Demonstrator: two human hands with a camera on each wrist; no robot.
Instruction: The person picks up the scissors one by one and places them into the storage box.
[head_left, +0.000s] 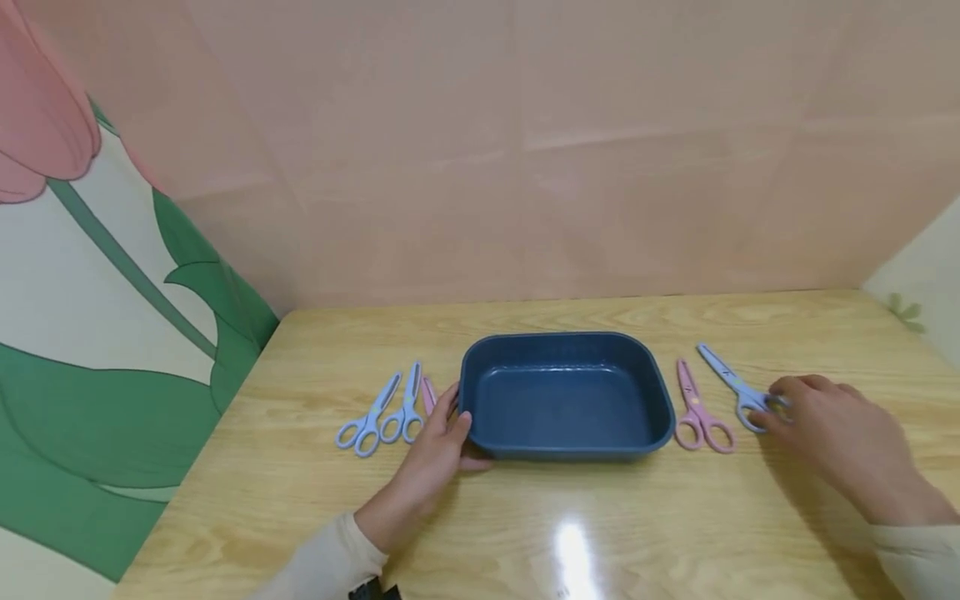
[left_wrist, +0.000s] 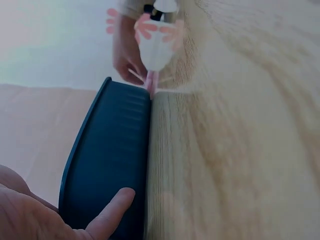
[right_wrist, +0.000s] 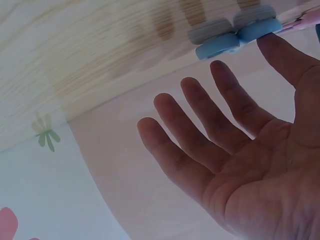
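A dark blue rectangular tray (head_left: 566, 408) sits on the table, and my left hand (head_left: 438, 437) grips its left end with the thumb at the rim. In the left wrist view one finger of the left hand (left_wrist: 107, 215) lies along the tray's outer side (left_wrist: 112, 145). Over at the right, my right hand (head_left: 847, 433) is at the handles of light blue scissors (head_left: 738, 387). The right wrist view has the right hand (right_wrist: 240, 145) with fingers spread, the thumb tip close against the blue handles (right_wrist: 240, 40); whether it touches them I cannot tell.
Pink scissors (head_left: 697, 412) lie between the tray and the right-hand blue scissors. Left of the tray are two light blue pairs (head_left: 371, 417) and a pink pair (head_left: 428, 396), partly hidden by the left hand. A pinkish backdrop (head_left: 517, 167) rises behind the wooden table (head_left: 300, 492).
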